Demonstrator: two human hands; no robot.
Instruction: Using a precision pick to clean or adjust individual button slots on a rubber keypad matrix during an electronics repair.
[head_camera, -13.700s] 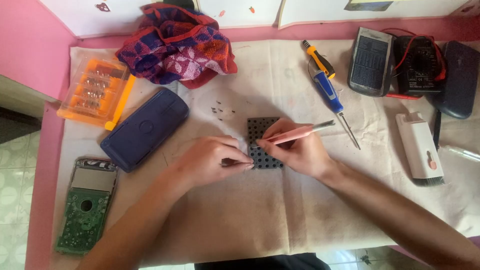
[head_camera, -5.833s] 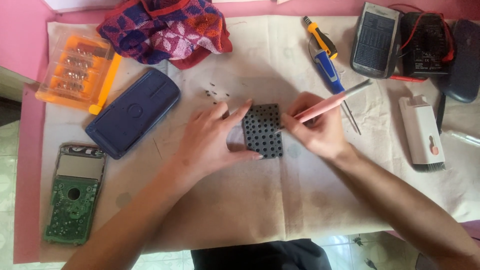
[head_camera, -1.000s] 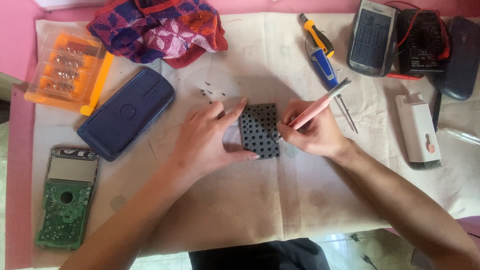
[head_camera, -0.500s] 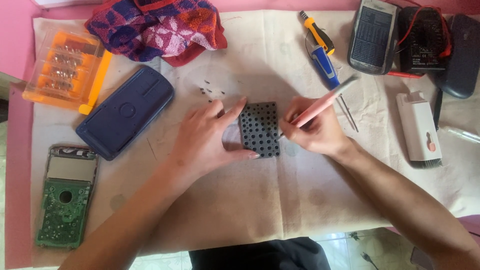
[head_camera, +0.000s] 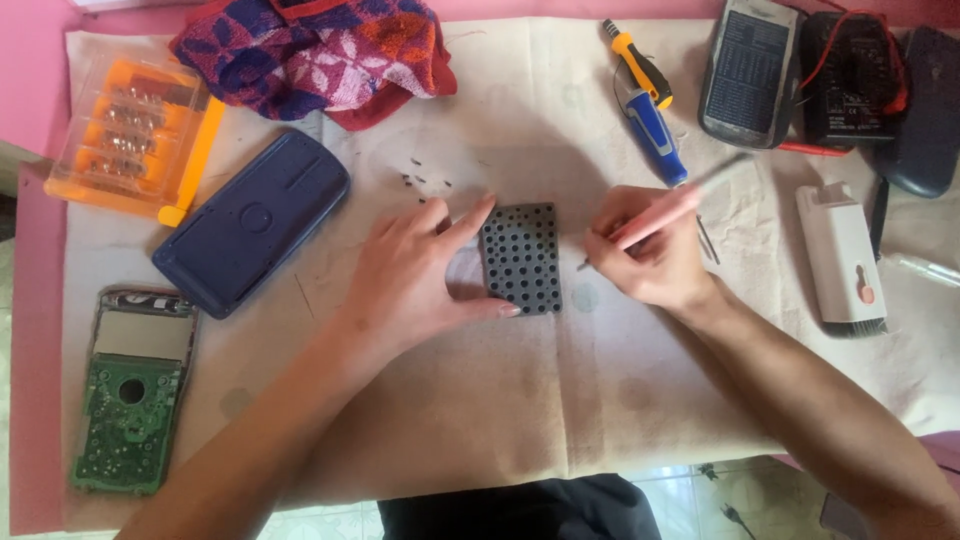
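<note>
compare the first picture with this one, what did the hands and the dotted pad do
The left hand has shifted from pinching the dotted black pad at its left edge to bracing it with spread fingers. The right hand has kept the pink tool but now works at the pad's right edge instead of over it. The blue case, circuit board, orange bit box and screwdriver lie as before.

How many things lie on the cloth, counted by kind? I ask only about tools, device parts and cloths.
Tools: 4 (pink tool in right hand, screwdriver, orange bit case, white brush tool)
Device parts: 3 (dark perforated pad held by left hand, blue back cover, green circuit board)
Cloths: 1 (patterned rag)
Total: 8
</note>
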